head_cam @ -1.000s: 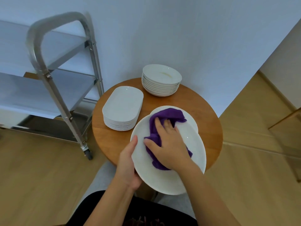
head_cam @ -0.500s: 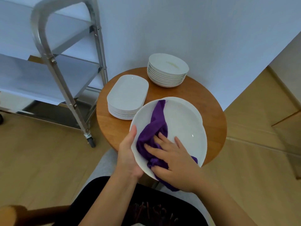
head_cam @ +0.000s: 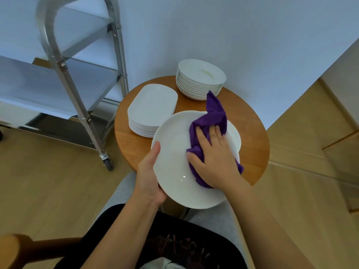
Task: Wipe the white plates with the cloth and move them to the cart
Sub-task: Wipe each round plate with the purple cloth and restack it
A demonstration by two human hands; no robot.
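Observation:
A large round white plate [head_cam: 174, 152] is held tilted above the near edge of the round wooden table [head_cam: 252, 136]. My left hand [head_cam: 149, 177] grips its left rim, thumb on top. My right hand [head_cam: 215, 158] presses a purple cloth [head_cam: 213, 115] flat against the plate's right half, fingers spread. The edge of another round plate [head_cam: 237, 136] shows beneath it on the table. A stack of oblong white plates [head_cam: 153, 109] sits at the table's left. A stack of round white plates [head_cam: 201, 78] stands at the back.
A metal cart [head_cam: 64, 65] with shelves and a caster wheel [head_cam: 107, 164] stands left of the table. The white wall is right behind the table. Wooden floor surrounds it, and a wooden chair arm [head_cam: 23, 251] shows at bottom left.
My right hand has swept the purple cloth from the plate's lower left up to its right side, and the cloth's tail now points up. My left hand keeps its hold on the rim.

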